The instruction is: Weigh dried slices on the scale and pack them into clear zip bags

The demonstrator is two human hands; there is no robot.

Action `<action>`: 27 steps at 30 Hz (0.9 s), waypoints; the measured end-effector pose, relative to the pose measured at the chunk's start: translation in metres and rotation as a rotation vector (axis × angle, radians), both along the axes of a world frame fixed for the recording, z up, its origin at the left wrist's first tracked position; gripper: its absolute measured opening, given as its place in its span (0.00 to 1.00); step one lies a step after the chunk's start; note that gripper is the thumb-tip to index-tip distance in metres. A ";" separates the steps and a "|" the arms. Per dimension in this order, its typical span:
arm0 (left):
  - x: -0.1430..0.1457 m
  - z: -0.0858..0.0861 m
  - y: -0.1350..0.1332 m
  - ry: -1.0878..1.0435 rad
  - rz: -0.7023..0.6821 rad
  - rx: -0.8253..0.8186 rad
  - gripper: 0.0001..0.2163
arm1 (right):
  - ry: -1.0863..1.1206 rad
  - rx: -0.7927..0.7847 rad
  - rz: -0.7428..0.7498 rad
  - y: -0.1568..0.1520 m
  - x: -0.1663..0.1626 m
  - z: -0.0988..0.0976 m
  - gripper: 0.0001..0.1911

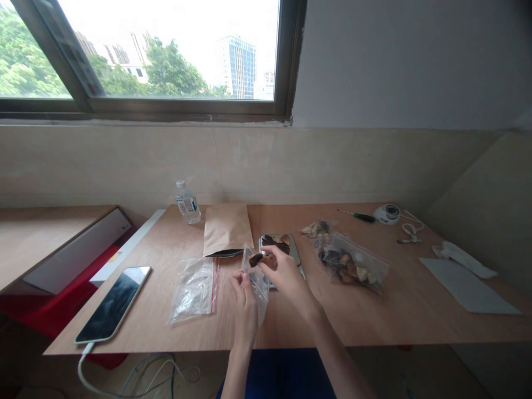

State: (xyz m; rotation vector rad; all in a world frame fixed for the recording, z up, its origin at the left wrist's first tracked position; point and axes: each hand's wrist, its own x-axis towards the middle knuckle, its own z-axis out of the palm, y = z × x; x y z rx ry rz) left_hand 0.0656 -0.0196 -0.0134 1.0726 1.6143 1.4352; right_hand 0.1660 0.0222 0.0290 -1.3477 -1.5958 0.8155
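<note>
My left hand [244,303] pinches the side of a small clear zip bag [256,277] and holds it upright above the wooden table [374,321]. My right hand [282,269] pinches a dark dried piece [255,259] at the bag's open mouth. Just behind the hands lies a small metal scale tray [293,247] with a few dried pieces on it.
A brown paper pouch [226,228] lies behind the hands, an empty zip bag [194,287] to the left, a filled zip bag of dried pieces [353,265] to the right. A phone [114,302] on a cable, a water bottle [187,203], a screwdriver [358,216], and white sheets [465,282] are also on the table.
</note>
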 end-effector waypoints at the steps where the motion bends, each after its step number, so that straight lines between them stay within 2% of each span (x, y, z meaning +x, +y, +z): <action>1: 0.000 0.001 -0.001 -0.011 -0.003 0.004 0.15 | -0.032 0.015 0.006 -0.001 -0.003 0.000 0.16; 5: -0.003 0.002 -0.001 0.012 0.025 -0.007 0.15 | -0.089 0.121 0.055 0.006 0.002 -0.001 0.15; 7: -0.006 0.002 -0.001 0.030 0.049 -0.033 0.14 | -0.130 0.212 0.025 0.020 0.015 -0.010 0.14; 9: -0.008 0.001 0.000 0.030 0.053 -0.048 0.13 | -0.231 0.271 -0.056 0.040 0.032 -0.027 0.16; 10: -0.009 0.001 0.001 0.028 0.051 -0.050 0.13 | -0.306 0.252 -0.096 0.050 0.040 -0.038 0.18; 13: -0.011 0.002 0.001 0.040 0.050 -0.050 0.12 | -0.515 0.150 -0.062 0.077 0.060 -0.071 0.26; 17: -0.011 0.005 0.000 0.069 0.051 -0.062 0.12 | -0.630 0.223 -0.003 0.094 0.072 -0.096 0.20; 22: -0.010 0.004 0.000 0.102 0.049 -0.067 0.13 | -0.627 0.258 -0.050 0.095 0.077 -0.097 0.13; 27: -0.008 0.003 0.003 0.152 0.058 -0.036 0.13 | -0.486 0.275 -0.084 0.086 0.079 -0.087 0.10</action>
